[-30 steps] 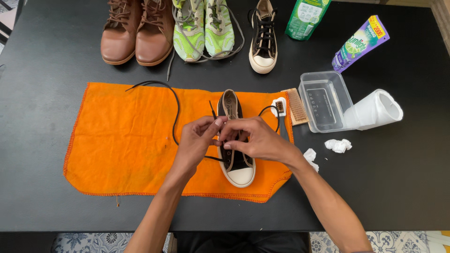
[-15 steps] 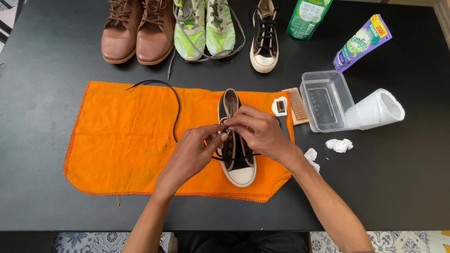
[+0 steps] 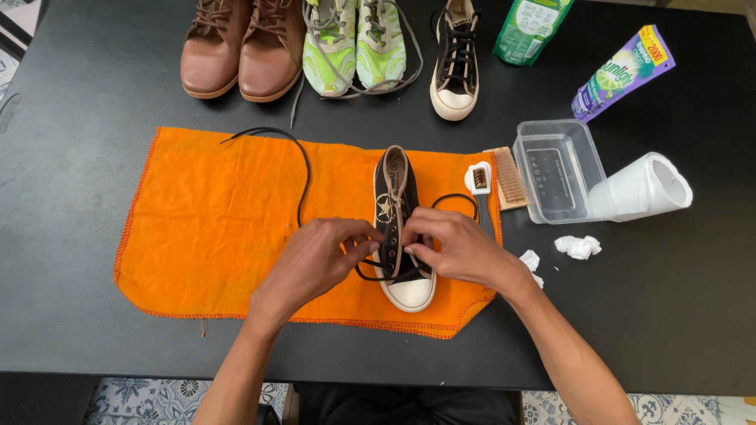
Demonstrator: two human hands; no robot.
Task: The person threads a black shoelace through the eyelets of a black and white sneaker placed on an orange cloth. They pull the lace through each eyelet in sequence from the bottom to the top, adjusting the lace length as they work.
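- Head view: a black table carries an orange cloth spread across its middle, reaching close to the near edge.
- One black sneaker with a white toe cap lies on the right half of the cloth, toe toward the near edge, heel toward the far edge.
- Left hand sits just left of the sneaker, fingertips pinched on a black lace at the eyelets.
- Right hand rests on the sneaker's right side, fingers closed on the lace as well; the two hands are close together over the shoe.
- Loose lace runs from the shoe in an arc across the cloth toward its far left edge; a second loop shows at the shoe's right.
- Small brushes lie at the cloth's right edge.
- Clear plastic tub and a white paper roll stand toward the right edge of the table; crumpled tissue lies nearer.
- Far edge: brown boots, green trainers, a second black sneaker, a green pouch, a purple tube.
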